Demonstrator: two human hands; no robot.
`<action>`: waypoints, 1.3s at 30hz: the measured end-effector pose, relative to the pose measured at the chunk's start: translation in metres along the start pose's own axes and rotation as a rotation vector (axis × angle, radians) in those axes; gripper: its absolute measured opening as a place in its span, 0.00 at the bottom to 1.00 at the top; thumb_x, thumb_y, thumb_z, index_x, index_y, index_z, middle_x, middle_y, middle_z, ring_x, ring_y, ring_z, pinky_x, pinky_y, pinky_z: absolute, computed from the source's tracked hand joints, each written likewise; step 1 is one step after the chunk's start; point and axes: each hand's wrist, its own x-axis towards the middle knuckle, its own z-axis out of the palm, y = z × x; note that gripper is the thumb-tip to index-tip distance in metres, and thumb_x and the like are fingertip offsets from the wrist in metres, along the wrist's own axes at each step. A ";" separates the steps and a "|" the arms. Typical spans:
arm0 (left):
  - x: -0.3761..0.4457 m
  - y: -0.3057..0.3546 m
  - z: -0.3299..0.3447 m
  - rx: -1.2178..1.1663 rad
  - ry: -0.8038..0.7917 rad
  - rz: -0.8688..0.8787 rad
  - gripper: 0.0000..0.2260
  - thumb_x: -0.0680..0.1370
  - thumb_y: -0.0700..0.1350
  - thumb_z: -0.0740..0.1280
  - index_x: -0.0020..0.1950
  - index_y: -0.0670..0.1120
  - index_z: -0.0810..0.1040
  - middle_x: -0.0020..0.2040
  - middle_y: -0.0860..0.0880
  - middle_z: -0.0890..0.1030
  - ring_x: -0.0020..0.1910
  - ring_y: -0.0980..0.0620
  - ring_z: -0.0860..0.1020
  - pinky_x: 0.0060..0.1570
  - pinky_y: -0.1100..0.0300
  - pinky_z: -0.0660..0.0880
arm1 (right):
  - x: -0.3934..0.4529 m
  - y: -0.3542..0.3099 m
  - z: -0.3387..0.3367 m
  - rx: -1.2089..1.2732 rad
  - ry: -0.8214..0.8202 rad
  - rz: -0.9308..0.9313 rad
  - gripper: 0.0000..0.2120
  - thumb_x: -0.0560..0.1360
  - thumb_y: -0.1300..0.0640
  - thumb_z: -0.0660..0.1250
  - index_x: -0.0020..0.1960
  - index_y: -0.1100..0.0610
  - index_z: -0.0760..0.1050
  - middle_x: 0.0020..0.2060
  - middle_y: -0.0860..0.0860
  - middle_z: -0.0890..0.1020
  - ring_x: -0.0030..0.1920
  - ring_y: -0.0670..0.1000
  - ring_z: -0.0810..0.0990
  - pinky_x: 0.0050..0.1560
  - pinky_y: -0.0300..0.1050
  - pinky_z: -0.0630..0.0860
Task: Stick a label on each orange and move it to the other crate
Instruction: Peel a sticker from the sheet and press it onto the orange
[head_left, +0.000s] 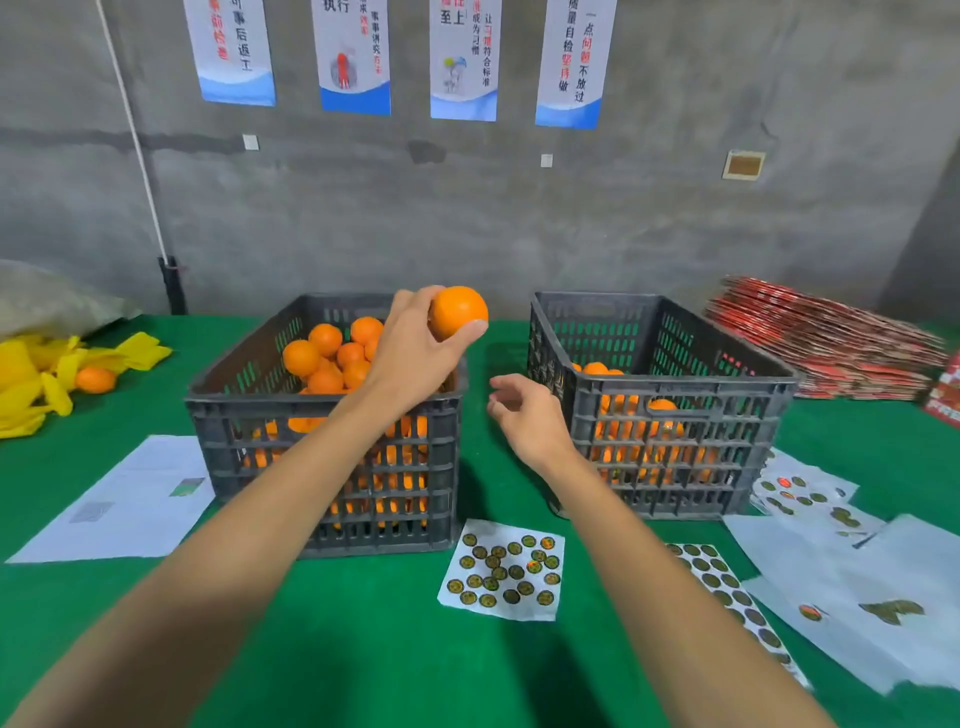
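My left hand (415, 353) grips an orange (458, 310), lifted above the right rim of the left dark crate (322, 415), which is piled with oranges (327, 358). My right hand (524, 415) hovers between the two crates with fingers loosely curled and holds nothing. The right dark crate (670, 384) holds a lower layer of oranges (649, 441). A sheet of round gold labels (501, 571) lies on the green table in front of the gap between the crates.
More label sheets (727, 587) and peeled backing papers (883, 587) lie at the right front. White papers (124, 504) sit left of the left crate. Yellow wrappers with one loose orange (95, 379) lie far left. A red cardboard stack (826, 338) stands back right.
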 end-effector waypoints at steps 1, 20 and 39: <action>-0.006 0.002 0.005 -0.017 0.003 0.002 0.30 0.75 0.63 0.72 0.73 0.50 0.72 0.61 0.49 0.71 0.59 0.49 0.75 0.59 0.54 0.73 | -0.005 0.003 0.000 -0.003 -0.002 0.009 0.16 0.81 0.60 0.69 0.68 0.57 0.78 0.58 0.51 0.84 0.56 0.47 0.80 0.58 0.37 0.72; -0.147 -0.057 0.069 -0.284 0.036 -0.149 0.30 0.74 0.66 0.69 0.73 0.59 0.68 0.62 0.58 0.67 0.59 0.67 0.72 0.50 0.76 0.70 | -0.077 0.092 0.086 -0.230 -0.323 0.318 0.08 0.80 0.60 0.68 0.55 0.64 0.82 0.54 0.58 0.84 0.57 0.58 0.82 0.62 0.51 0.77; -0.159 -0.074 0.074 -0.355 0.005 -0.227 0.28 0.76 0.63 0.72 0.73 0.63 0.68 0.64 0.62 0.66 0.58 0.64 0.74 0.51 0.74 0.72 | -0.073 0.107 0.100 -0.380 -0.335 0.195 0.08 0.78 0.51 0.72 0.48 0.56 0.85 0.50 0.53 0.76 0.48 0.54 0.77 0.62 0.47 0.75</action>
